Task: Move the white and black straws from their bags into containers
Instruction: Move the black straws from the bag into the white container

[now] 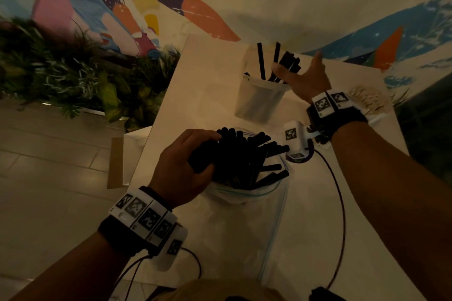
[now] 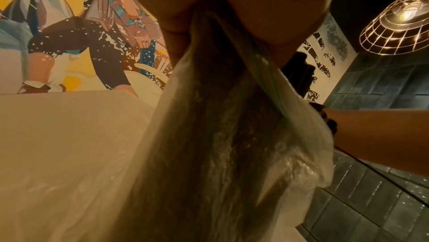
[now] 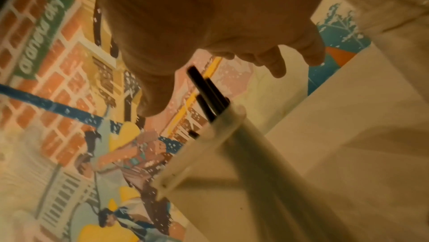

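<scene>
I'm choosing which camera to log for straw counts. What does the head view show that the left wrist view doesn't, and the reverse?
Head view only: the right hand over the container with black straws standing in it, and the bag's straws fanned out at its mouth. Left wrist view only: the bag's lower body hanging toward the table, and a wire lamp. Both: the left hand gripping the bag's neck.

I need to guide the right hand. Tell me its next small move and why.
Probably bring the right hand back to the zip bag for another bunch. Its fingers are spread above the clear container, black straws already stand inside, and the left hand holds many more at the bag's mouth.
</scene>
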Tool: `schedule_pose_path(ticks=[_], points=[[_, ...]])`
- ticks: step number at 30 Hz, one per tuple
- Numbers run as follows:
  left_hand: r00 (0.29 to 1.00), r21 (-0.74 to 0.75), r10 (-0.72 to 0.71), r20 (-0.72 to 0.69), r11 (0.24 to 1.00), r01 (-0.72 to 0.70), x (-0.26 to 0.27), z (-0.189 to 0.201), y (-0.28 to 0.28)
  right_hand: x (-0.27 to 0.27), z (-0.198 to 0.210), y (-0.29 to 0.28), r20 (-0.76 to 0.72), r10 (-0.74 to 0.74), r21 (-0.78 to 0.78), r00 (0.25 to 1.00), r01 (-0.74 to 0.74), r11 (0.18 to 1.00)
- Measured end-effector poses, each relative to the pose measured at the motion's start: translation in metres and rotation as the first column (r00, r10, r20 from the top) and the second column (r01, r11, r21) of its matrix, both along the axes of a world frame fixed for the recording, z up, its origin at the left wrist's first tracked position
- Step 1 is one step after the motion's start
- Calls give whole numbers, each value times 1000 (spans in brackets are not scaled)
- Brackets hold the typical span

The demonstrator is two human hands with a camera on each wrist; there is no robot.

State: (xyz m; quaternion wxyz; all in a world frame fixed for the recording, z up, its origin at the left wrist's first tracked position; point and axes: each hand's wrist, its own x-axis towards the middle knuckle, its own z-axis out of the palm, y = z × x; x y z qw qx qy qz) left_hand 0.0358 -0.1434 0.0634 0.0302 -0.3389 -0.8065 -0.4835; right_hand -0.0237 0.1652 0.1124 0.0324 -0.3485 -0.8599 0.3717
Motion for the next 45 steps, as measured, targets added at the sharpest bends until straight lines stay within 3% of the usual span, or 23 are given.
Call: schedule_pose_path(ticks=[4, 6, 9, 11, 13, 18, 22, 26, 32, 38, 45], points=[[1000, -13, -2, -24, 1000, 1, -2, 0, 1, 48, 10, 1, -218, -16, -94, 976, -5, 996], [1000, -5, 7, -18, 1000, -7, -3, 0, 2, 81, 7, 0, -237, 3, -187, 972, -49, 981], [1000, 19, -1, -7, 1000, 2, -4, -1, 3, 127, -7, -11, -69, 228, -228, 971, -238, 944], [1000, 6, -15, -13, 1000, 15, -5, -2, 3, 153, -18, -22, 65, 370, -231, 927, -346, 909], [1000, -22, -14, -11, 1000, 14, -6, -2, 2, 173, -24, -34, 67, 406, -239, 911, -380, 893], [1000, -77, -11, 22, 997, 13, -9, 1, 0, 181, -32, -70, -260, 283, -176, 923, -333, 926], [992, -48, -66, 104, 996, 72, -10, 4, -2, 165, -32, -87, -370, 283, -85, 885, -335, 938], [977, -31, -97, 191, 994, 105, -8, 8, -4, 152, -36, -103, -421, 254, -150, 870, -343, 927], [991, -222, -127, 42, 966, 133, -6, 10, 6, 141, -48, -124, -473, 120, -370, 873, -320, 872], [998, -213, -43, 40, 976, 50, -11, 2, 4, 134, -58, -122, -504, -55, -546, 862, -269, 794], [999, -173, -34, 27, 984, 38, -8, 0, 0, 144, -76, -122, -529, 91, -465, 844, -377, 801]])
